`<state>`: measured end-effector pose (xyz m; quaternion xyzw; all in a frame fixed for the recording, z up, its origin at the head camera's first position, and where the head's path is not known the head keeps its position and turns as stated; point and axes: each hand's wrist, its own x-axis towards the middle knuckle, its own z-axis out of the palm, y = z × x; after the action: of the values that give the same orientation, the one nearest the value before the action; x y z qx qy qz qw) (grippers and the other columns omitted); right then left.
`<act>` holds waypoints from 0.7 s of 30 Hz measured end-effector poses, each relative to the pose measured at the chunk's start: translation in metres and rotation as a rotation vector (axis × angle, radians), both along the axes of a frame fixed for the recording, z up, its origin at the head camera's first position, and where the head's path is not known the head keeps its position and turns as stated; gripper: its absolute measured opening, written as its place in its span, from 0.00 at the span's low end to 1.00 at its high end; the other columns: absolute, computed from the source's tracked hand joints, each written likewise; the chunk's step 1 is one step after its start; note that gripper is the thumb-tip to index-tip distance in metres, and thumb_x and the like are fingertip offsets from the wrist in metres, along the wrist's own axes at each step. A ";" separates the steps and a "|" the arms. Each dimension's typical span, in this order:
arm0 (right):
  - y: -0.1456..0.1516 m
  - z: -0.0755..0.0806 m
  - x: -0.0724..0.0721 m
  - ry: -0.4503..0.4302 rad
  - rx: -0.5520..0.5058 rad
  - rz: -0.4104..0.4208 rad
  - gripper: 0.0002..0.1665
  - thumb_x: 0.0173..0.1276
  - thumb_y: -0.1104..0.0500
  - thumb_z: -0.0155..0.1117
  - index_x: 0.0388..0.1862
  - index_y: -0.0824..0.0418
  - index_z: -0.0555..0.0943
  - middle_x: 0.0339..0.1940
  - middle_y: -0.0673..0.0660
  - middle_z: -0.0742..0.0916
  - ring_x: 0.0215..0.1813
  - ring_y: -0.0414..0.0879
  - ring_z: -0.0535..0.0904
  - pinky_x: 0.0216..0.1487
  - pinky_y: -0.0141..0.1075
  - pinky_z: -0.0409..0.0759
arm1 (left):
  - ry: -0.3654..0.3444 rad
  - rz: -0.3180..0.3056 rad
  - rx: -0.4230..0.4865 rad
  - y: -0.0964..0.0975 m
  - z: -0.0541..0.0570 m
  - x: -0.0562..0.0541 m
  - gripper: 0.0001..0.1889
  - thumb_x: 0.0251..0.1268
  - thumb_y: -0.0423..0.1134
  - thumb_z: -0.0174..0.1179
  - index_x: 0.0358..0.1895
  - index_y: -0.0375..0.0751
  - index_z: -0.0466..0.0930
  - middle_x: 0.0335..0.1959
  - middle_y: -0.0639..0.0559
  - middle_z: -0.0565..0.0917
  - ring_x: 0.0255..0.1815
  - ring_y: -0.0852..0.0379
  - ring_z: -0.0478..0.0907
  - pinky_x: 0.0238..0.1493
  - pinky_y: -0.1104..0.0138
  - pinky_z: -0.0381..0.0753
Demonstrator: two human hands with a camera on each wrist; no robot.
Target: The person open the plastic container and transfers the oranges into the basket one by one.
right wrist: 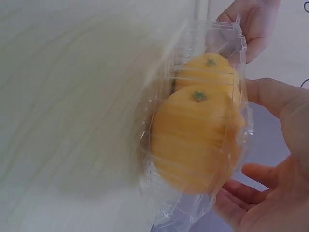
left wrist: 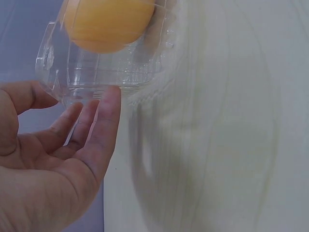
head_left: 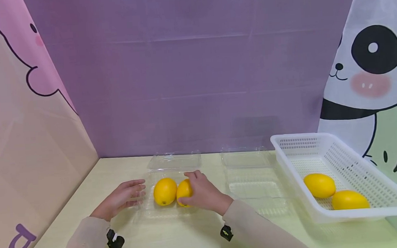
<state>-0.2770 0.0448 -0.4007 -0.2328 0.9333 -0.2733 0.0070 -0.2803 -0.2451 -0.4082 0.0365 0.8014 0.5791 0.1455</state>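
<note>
Two oranges sit side by side in a clear plastic clamshell box [head_left: 149, 210] with its lid [head_left: 174, 162] folded back. My right hand [head_left: 204, 192] holds the right orange [head_left: 184, 192], thumb on the near side and fingers on the far side. In the right wrist view, that orange [right wrist: 193, 140] shows a green star-shaped stem end behind the clear wall. The left orange [head_left: 165, 191] lies just beside it. My left hand [head_left: 126, 198] is at the box's left end, fingers extended; in the left wrist view its fingertips [left wrist: 110, 99] are right at the clear wall.
Another clear clamshell box [head_left: 253, 189], lid raised at the back, stands to the right. Beyond it is a white perforated basket [head_left: 391, 199] holding two more oranges [head_left: 320, 185]. A purple backdrop [head_left: 195, 71] closes off the table's back.
</note>
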 end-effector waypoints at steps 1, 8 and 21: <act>-0.001 0.000 -0.001 0.002 0.013 0.000 0.52 0.59 0.41 0.75 0.74 0.63 0.65 0.64 0.59 0.74 0.59 0.50 0.73 0.60 0.40 0.78 | 0.000 -0.001 -0.002 0.000 0.000 0.000 0.30 0.80 0.40 0.46 0.74 0.21 0.54 0.72 0.24 0.61 0.66 0.30 0.67 0.59 0.51 0.79; -0.007 -0.003 -0.003 0.033 0.078 -0.010 0.52 0.58 0.42 0.77 0.73 0.65 0.66 0.62 0.62 0.75 0.57 0.51 0.74 0.59 0.41 0.79 | -0.010 0.004 -0.013 0.000 -0.001 -0.001 0.30 0.80 0.41 0.48 0.74 0.23 0.54 0.72 0.25 0.61 0.65 0.31 0.68 0.60 0.51 0.78; -0.012 -0.004 -0.013 0.055 0.204 0.014 0.54 0.54 0.42 0.79 0.72 0.65 0.67 0.60 0.61 0.76 0.56 0.51 0.73 0.57 0.37 0.78 | -0.010 0.009 -0.026 0.001 0.000 -0.001 0.31 0.80 0.42 0.48 0.74 0.22 0.54 0.72 0.25 0.62 0.65 0.32 0.68 0.59 0.52 0.79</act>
<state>-0.2896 0.0325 -0.4045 -0.2449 0.9544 -0.1705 0.0071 -0.2818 -0.2443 -0.4086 0.0284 0.8084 0.5693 0.1472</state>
